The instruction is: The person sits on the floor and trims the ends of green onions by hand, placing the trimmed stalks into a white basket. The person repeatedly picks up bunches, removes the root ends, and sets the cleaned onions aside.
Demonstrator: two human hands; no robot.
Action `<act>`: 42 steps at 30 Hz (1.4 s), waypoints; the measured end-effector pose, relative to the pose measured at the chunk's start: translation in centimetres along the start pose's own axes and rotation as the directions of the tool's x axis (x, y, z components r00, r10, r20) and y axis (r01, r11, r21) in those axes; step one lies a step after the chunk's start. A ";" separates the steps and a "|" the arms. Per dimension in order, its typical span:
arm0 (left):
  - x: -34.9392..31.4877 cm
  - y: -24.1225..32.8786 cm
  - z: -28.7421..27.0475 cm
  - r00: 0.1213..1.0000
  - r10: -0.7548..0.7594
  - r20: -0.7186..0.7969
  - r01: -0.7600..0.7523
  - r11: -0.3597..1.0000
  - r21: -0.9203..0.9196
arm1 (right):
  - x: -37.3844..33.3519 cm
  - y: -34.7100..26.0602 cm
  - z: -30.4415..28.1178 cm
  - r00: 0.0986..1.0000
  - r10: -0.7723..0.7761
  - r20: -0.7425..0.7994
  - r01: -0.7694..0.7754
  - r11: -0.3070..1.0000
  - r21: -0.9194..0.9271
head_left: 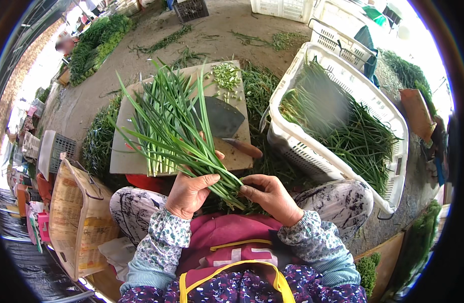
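head view, left hand: your left hand (189, 192) curls round the bunch of green stalks (206, 161), thumb laid across the near side.
right hand: your right hand (270, 197) pinches the edge of the bunch's lower end between thumb and forefinger; exactly which stalk or leaf, you cannot tell from here.
bunch: it slants between your hands, pale ends by the right fingertips, leaves fanning up and away beyond the left hand.
grip: a firm but soft left hold should suit it best; squeezing hard could bruise the stems.
pinch: work close to the pale ends, one strand at a time, so good stalks don't come loose.
cleaver: the blade (219, 116) lies flat beyond your hands, wooden handle (247, 147) toward the right one; mind your knuckles there.
board: the pale board (122, 159) is just beyond your hands, bearing loose stalks (158, 159) ahead of the left and chopped pieces (227, 76) farther off.
crate: right of your right hand stands a white crate (275, 118) holding more greens (358, 146).
room: bare earthy ground (242, 30) stretches past the board; a tan crate (65, 227) leans left of your left hand.
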State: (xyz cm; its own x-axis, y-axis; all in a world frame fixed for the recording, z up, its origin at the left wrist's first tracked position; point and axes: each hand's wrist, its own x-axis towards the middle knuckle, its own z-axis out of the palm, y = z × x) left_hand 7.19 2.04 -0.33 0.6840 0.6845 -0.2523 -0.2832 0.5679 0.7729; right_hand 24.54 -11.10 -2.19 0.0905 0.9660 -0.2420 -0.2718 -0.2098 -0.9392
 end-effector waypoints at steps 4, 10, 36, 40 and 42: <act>0.4 -0.4 -0.7 1.000 -0.004 -0.004 0.004 0.999 0.036 | -0.1 0.4 -0.6 0.989 0.130 0.068 -0.141 0.973 0.184; 0.2 -0.4 -0.5 0.999 -0.008 0.038 0.008 1.000 -0.017 | 0.2 0.7 -0.6 0.975 0.192 0.113 -0.212 0.957 0.198; 0.2 0.1 -1.4 0.990 0.136 -0.028 -0.138 0.989 -0.054 | 0.5 -0.3 1.8 0.853 -0.509 0.114 0.447 0.602 -0.662; -0.2 -0.7 -1.3 0.995 0.089 0.042 -0.087 0.995 -0.048 | 1.2 2.3 1.7 0.884 -0.445 0.140 0.411 0.599 -0.687; -0.3 -1.1 -1.4 0.996 0.064 0.063 -0.060 0.996 -0.064 | 1.1 3.0 1.4 0.902 -0.397 0.172 0.397 0.601 -0.693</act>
State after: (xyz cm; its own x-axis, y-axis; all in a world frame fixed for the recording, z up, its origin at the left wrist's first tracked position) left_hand 6.33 1.84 -1.90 0.7054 0.6892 -0.1657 -0.3656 0.5540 0.7480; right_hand 22.44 -10.48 -4.94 0.0244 0.9802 0.1966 0.5366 0.1531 -0.8298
